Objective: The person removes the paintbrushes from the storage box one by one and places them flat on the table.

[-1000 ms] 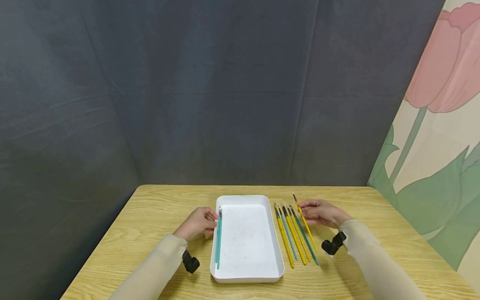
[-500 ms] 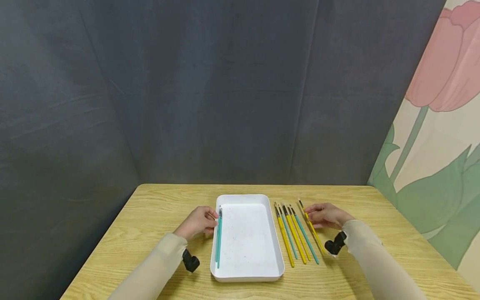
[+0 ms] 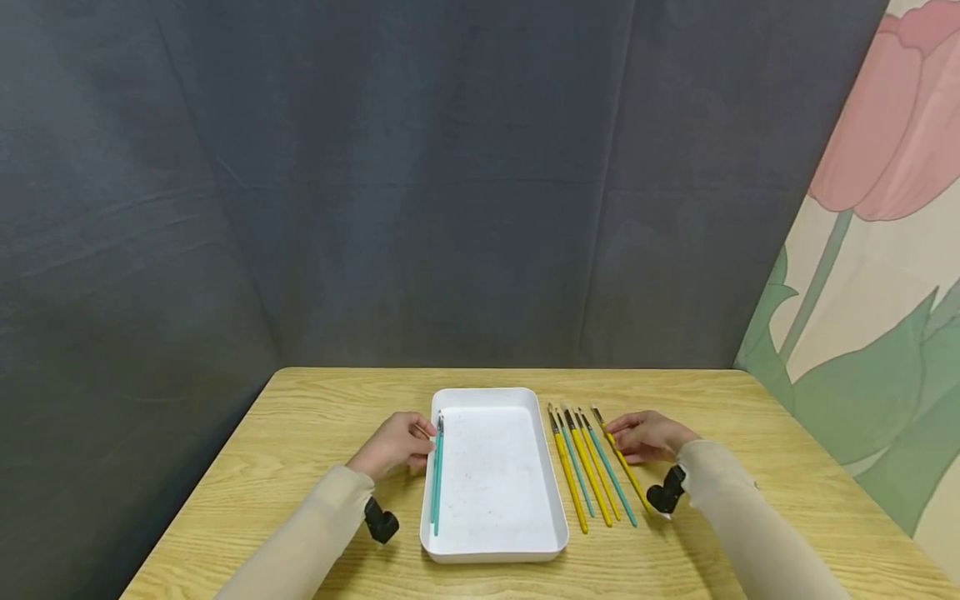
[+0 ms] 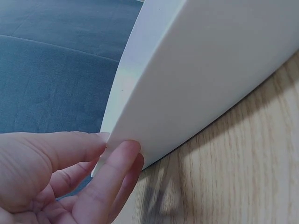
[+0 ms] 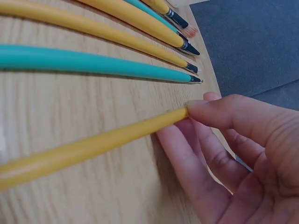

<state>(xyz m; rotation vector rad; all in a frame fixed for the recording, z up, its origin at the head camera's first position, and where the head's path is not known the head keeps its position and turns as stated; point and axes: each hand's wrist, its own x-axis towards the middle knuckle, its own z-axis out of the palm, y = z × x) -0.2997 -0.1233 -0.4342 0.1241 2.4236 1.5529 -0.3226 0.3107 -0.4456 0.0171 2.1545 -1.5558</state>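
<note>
My left hand [image 3: 397,444] pinches the left wall of a white rectangular tray [image 3: 495,557], thumb at the rim and fingers against the outer side in the left wrist view. Two teal paintbrushes [image 3: 437,483] lie side by side inside the tray along that wall. At the right, my right hand [image 3: 647,435] pinches a yellow paintbrush [image 5: 103,140] between thumb and fingers. Its bristle end points away, and its handle slants down toward the wrist. In the right wrist view the fingers hide its bristle end.
Several yellow and teal paintbrushes lie in a row between the tray and my right hand, with a teal paintbrush [image 3: 613,475] nearest it. The wooden table [image 3: 337,392] ends at a dark cloth [image 3: 450,208] behind. A tulip-painted panel [image 3: 862,333] stands on the right.
My right hand has moved the yellow paintbrush right, away from the row, then slightly back left and lower. The left hand and tray have stayed in place.
</note>
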